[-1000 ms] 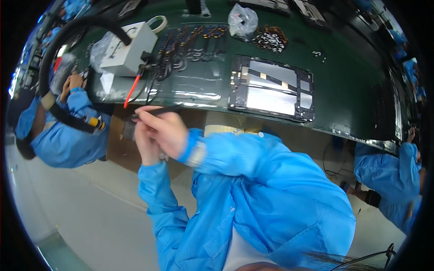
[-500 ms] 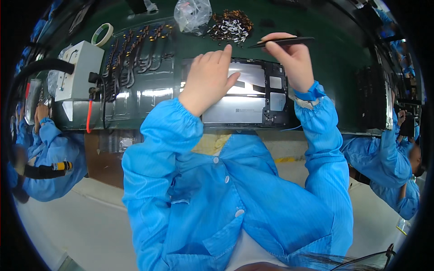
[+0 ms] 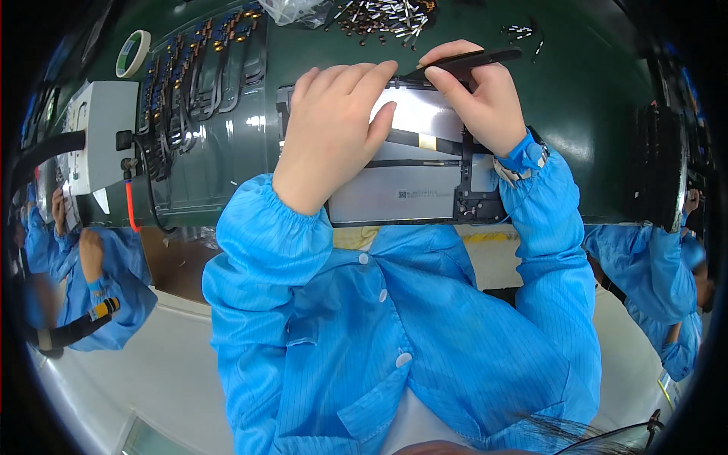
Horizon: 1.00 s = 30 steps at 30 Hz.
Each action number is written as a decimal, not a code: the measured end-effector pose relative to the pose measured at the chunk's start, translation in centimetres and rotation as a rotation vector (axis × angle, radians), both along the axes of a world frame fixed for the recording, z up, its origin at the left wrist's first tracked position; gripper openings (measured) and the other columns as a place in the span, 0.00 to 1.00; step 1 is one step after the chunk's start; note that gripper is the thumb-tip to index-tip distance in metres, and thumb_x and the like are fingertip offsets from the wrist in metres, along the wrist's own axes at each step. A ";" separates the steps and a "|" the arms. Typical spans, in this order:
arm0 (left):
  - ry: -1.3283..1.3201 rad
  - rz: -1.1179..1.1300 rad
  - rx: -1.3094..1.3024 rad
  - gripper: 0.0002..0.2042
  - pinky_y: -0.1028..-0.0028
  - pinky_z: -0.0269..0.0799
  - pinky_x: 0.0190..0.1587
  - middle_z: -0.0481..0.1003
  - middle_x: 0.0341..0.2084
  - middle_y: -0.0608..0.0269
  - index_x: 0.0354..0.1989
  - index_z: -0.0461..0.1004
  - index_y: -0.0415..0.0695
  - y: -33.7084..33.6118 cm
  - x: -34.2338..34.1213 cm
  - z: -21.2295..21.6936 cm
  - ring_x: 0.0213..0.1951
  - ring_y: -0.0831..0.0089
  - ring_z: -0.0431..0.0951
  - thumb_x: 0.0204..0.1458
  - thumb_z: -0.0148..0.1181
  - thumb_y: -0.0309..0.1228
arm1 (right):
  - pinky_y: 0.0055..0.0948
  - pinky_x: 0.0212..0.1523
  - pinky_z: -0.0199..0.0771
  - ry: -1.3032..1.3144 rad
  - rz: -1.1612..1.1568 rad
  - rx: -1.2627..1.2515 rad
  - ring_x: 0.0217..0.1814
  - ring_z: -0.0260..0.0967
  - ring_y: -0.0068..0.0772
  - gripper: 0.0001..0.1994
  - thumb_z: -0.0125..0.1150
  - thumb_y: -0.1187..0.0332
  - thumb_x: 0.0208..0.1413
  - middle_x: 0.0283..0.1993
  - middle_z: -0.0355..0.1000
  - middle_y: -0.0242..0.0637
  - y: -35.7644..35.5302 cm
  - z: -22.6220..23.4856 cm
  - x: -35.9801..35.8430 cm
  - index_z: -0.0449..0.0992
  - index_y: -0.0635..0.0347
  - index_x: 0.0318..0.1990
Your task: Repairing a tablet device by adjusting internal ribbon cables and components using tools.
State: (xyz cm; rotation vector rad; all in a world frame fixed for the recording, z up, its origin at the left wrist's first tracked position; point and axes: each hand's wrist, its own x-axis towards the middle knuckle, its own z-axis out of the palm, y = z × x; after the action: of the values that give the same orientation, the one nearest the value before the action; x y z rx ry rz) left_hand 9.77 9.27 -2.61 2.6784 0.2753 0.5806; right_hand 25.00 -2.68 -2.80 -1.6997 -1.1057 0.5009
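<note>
Two bare hands work over a flat silver panel (image 3: 394, 193) that lies on a dark green table (image 3: 591, 98). The left hand (image 3: 330, 133) lies flat on the left part of the panel, with its fingers (image 3: 356, 80) close together and stretched out toward the far edge. It holds nothing; it just presses down. The right hand (image 3: 481, 98) is just beside it, over the far right part of the panel. Its thumb and fingers are pinched shut on black tweezers (image 3: 466, 62), which point to the left, with the tip close to the fingertips of the left hand. The panel sits under both hands and right in front of the person's chest, and its near edge shows between the two blue sleeves (image 3: 273, 227). A thin black strip with a yellow patch (image 3: 426, 141) runs across the panel between the hands. Past the hands, on the far side of the table, lies a pile of small metal parts (image 3: 383, 14). To the left lie rows of black cables (image 3: 201, 76), then a grey box (image 3: 98, 136), and a roll of tape (image 3: 133, 53) sits farther back. Other people in blue coats (image 3: 652, 265) stand at both sides.
</note>
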 end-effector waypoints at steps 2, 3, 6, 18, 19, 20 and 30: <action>0.038 0.005 0.009 0.18 0.59 0.57 0.52 0.71 0.41 0.60 0.48 0.67 0.47 0.0 -0.1 0.1 0.45 0.62 0.68 0.47 0.53 0.30 | 0.24 0.35 0.70 -0.058 0.004 0.024 0.33 0.70 0.29 0.07 0.57 0.72 0.47 0.32 0.72 0.37 0.0 0.1 -0.1 0.73 0.61 0.35; 0.043 0.002 0.003 0.18 0.59 0.57 0.52 0.71 0.41 0.60 0.48 0.67 0.47 -0.1 -0.1 0.1 0.45 0.62 0.68 0.47 0.53 0.30 | 0.24 0.35 0.70 -0.053 0.001 0.017 0.33 0.70 0.29 0.07 0.57 0.72 0.47 0.32 0.72 0.37 0.0 0.1 -0.2 0.73 0.61 0.35; 0.073 0.000 0.006 0.18 0.58 0.56 0.53 0.70 0.42 0.62 0.49 0.67 0.48 -0.1 0.0 0.3 0.46 0.62 0.68 0.47 0.53 0.29 | 0.25 0.35 0.71 -0.096 -0.005 0.007 0.33 0.71 0.31 0.07 0.57 0.72 0.47 0.32 0.72 0.37 0.0 0.3 -0.4 0.74 0.61 0.35; 0.121 -0.003 0.045 0.17 0.56 0.55 0.54 0.69 0.44 0.63 0.49 0.68 0.51 0.0 -0.1 0.1 0.47 0.63 0.67 0.47 0.52 0.29 | 0.25 0.35 0.72 -0.182 0.037 0.032 0.33 0.71 0.34 0.06 0.57 0.73 0.48 0.33 0.72 0.38 -0.2 0.2 -0.4 0.74 0.62 0.35; 0.121 -0.006 0.038 0.18 0.56 0.55 0.54 0.69 0.44 0.62 0.50 0.67 0.50 0.0 -0.1 0.1 0.47 0.62 0.67 0.47 0.52 0.29 | 0.24 0.36 0.72 -0.071 0.000 0.022 0.33 0.71 0.33 0.07 0.57 0.72 0.48 0.33 0.72 0.38 -0.4 0.2 -0.3 0.74 0.62 0.35; 0.121 -0.009 0.032 0.19 0.56 0.54 0.54 0.69 0.43 0.61 0.51 0.66 0.50 0.0 0.0 0.2 0.47 0.62 0.67 0.47 0.52 0.29 | 0.24 0.36 0.72 0.039 -0.037 0.012 0.33 0.72 0.32 0.07 0.57 0.72 0.48 0.33 0.72 0.38 -0.5 0.2 -0.2 0.74 0.62 0.35; 0.106 0.019 -0.024 0.22 0.57 0.53 0.56 0.69 0.41 0.56 0.54 0.62 0.46 0.0 -0.1 0.2 0.47 0.60 0.67 0.47 0.52 0.29 | 0.25 0.36 0.73 -0.023 0.000 0.013 0.33 0.72 0.33 0.07 0.57 0.73 0.47 0.33 0.73 0.37 -0.4 0.0 0.0 0.75 0.60 0.36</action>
State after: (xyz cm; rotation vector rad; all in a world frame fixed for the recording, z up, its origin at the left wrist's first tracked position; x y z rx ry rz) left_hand 9.69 9.24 -2.36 2.6905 0.3351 0.4393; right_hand 24.97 -3.05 -2.83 -1.6978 -1.1230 0.4743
